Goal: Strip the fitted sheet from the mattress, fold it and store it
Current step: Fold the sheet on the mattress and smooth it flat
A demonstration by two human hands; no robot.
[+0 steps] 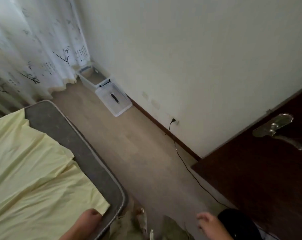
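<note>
A pale yellow fitted sheet (30, 174) lies rumpled on the grey mattress (87, 153) at the left, pulled back from the mattress's right edge and far corner so a grey strip shows. My left hand (90, 217) grips the sheet's near corner at the bottom of the view. My right hand (209, 222) hangs over the floor at the bottom right, fingers loosely apart, holding nothing.
A clear plastic storage box (94, 77) and its lid (114, 101) sit on the wooden floor by the wall. A dark door (268, 170) with a metal handle stands at the right. A black cable (186, 163) runs from a wall socket. Patterned curtains (34, 40) hang behind.
</note>
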